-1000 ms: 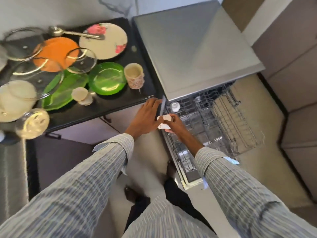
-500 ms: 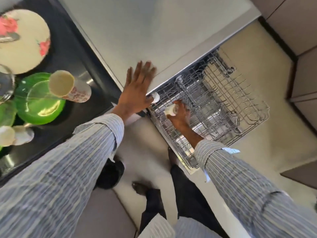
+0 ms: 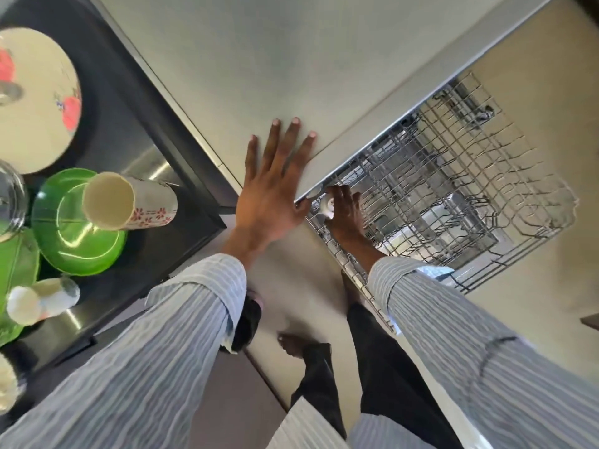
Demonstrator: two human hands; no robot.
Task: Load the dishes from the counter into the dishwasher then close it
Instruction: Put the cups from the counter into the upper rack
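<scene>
My left hand [image 3: 274, 186] lies flat with spread fingers on the steel top of the dishwasher [image 3: 291, 69], near its front edge. My right hand [image 3: 346, 212] reaches down into the pulled-out wire rack [image 3: 470, 196] and holds a small white cup [image 3: 326, 206] at the rack's near-left corner; its fingers are partly hidden by the wires. On the black counter [image 3: 136, 131] to the left stand a floral mug [image 3: 129, 202], a green plate [image 3: 74, 234], a floral plate [image 3: 35, 102] and a small white cup [image 3: 39, 301].
A glass lid [image 3: 9, 196] and a green leaf-shaped dish [image 3: 13, 273] lie at the counter's left edge. My legs and a bare foot [image 3: 291, 345] stand on the beige floor beside the rack. Cabinet fronts run below the counter.
The view has dropped closer to the dishwasher. My left hand went from the counter's edge onto the dishwasher top. My right hand has carried the white cup down into the rack's corner.
</scene>
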